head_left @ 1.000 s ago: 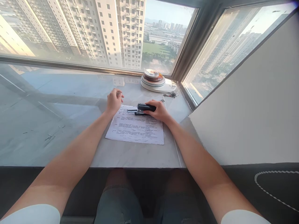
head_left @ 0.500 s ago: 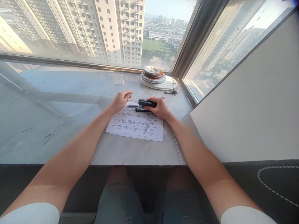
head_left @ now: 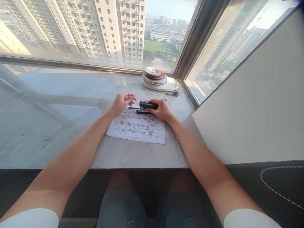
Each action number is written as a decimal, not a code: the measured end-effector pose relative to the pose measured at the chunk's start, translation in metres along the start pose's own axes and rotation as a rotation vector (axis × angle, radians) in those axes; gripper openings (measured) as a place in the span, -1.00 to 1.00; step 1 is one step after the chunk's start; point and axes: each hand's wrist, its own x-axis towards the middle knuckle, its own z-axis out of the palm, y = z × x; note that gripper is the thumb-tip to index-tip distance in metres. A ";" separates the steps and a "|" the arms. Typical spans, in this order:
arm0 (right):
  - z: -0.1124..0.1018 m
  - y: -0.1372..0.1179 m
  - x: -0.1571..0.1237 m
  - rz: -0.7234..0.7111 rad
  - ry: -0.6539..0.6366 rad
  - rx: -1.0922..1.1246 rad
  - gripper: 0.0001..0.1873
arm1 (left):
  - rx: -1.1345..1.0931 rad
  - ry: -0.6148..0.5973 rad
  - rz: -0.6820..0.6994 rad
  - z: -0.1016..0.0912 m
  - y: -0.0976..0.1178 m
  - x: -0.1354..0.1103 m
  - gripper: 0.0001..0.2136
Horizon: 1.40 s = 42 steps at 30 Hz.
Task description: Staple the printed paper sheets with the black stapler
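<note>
A printed paper sheet [head_left: 136, 128] lies on the marble window ledge [head_left: 71, 104]. On its top edge rests a black stapler [head_left: 147, 106] with its metal tray pulled out to the left. My right hand [head_left: 161, 109] grips the stapler's rear end. My left hand [head_left: 122, 102] hovers just left of the stapler's open tray, thumb and fingers pinched together on something too small to make out.
A stack of plates [head_left: 158, 80] stands in the ledge's back right corner, with a small bunch of keys [head_left: 174, 93] in front of it. A white wall [head_left: 249, 104] bounds the right side. Large windows run along the back.
My left hand has moved right, from beside the sheet's top left corner to the stapler's pulled-out tray. My right hand and the stapler have stayed put.
</note>
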 end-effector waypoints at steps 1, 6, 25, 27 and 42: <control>0.000 0.000 0.000 0.000 0.001 0.000 -0.64 | 0.026 -0.002 0.014 0.000 0.001 -0.001 -0.64; -0.001 -0.001 0.000 0.008 -0.001 -0.011 -0.64 | 0.101 -0.004 0.121 0.000 0.009 -0.003 -0.64; -0.001 0.002 0.001 0.011 -0.004 -0.008 -0.63 | 0.324 -0.179 0.318 -0.009 0.015 -0.013 -0.76; -0.001 0.002 0.001 0.013 -0.003 -0.008 -0.63 | 0.325 -0.163 0.329 -0.009 0.016 -0.013 -0.75; -0.001 0.000 0.001 0.028 -0.008 -0.032 -0.64 | 0.316 -0.184 0.287 -0.007 0.021 -0.016 -0.79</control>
